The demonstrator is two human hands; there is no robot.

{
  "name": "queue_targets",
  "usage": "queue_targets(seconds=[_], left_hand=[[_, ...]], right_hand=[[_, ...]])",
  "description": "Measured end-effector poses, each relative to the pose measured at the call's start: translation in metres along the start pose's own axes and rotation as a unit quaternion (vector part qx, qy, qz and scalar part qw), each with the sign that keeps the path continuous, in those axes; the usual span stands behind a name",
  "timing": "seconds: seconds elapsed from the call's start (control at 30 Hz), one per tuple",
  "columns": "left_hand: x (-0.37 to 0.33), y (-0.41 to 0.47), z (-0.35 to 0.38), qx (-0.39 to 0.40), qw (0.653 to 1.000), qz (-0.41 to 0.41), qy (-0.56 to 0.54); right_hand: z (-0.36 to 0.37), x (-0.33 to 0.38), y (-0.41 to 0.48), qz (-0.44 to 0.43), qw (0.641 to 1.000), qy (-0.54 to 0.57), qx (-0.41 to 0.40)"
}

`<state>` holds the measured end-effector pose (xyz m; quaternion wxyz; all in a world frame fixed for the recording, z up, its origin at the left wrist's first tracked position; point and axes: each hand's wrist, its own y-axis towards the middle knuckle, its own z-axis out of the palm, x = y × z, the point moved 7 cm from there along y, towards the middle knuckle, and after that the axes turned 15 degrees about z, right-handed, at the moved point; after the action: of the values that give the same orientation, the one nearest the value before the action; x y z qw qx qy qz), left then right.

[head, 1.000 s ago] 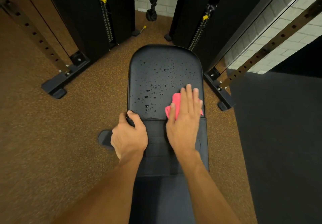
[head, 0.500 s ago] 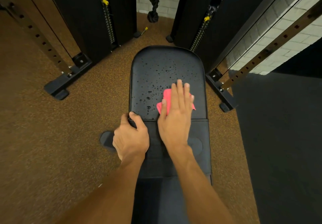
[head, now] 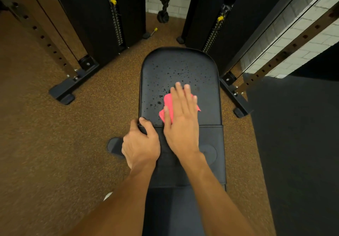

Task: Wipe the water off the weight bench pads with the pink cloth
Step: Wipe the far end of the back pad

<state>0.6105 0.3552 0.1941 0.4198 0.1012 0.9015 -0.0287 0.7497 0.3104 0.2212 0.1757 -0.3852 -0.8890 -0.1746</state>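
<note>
Basically the pink cloth (head: 168,107) is thin, soft and v. light, so it won't hold any shape of its own; it goes wherever a palm drags it, and needs flat pressure rather than a pinch. Right hand (head: 181,122) lies spread flat on top of it, fingers (head: 178,92) straight and together, not curled, pinning the cloth to the near-middle of the back pad (head: 207,81), w/ pink showing at the hand's left edge and a corner poking out on the right. Left hand (head: 141,144) is clenched round the pad's near-left corner, thumb on the outer side, fingers hooked over the edge by the seam with the seat pad (head: 211,166), probably to steady the bench. Water droplets (head: 156,96) bead up on the black vinyl to the left of and beyond the cloth; that beading suggests a smooth, non-absorbent, slick surface, so the cloth should slide easily but could bunch or slip out from under the palm if pressure lets up. Best hold, I'd judge: palm centred on the fabric, fingertips over its leading edge. The seat pad looks dry from here, tho it's hard to be sure.
</note>
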Motion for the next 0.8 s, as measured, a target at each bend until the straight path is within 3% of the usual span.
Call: queue_targets(seconds=[0.1, 0.23, 0.33, 0.47, 0.57, 0.7, 0.8], left_hand=[[0.0, 0.001, 0.0, 0.003, 1.0, -0.002, 0.0], [0.001, 0.001, 0.0, 0.002, 1.0, -0.002, -0.004], [0.001, 0.001, -0.001, 0.0, 1.0, -0.006, -0.001], [0.001, 0.001, 0.001, 0.003, 1.0, -0.001, 0.006], [0.001, 0.0, 0.001, 0.002, 1.0, -0.003, 0.003], [0.001, 0.0, 0.0, -0.001, 1.0, -0.009, -0.004], [0.003, 0.0, 0.001, 0.001, 1.0, -0.009, 0.001]], right_hand=[[-0.006, -0.011, -0.018, -0.065, 0.997, -0.006, 0.035], [-0.018, -0.042, -0.006, 0.04, 0.999, -0.016, -0.029], [-0.01, -0.024, 0.014, 0.09, 0.994, -0.006, -0.054], [0.004, 0.007, 0.008, -0.004, 0.999, -0.033, -0.013], [-0.003, -0.009, -0.011, -0.052, 0.998, -0.027, 0.025], [-0.018, -0.042, 0.003, 0.052, 0.997, -0.039, -0.034], [-0.007, -0.017, 0.018, 0.092, 0.995, -0.017, -0.045]])
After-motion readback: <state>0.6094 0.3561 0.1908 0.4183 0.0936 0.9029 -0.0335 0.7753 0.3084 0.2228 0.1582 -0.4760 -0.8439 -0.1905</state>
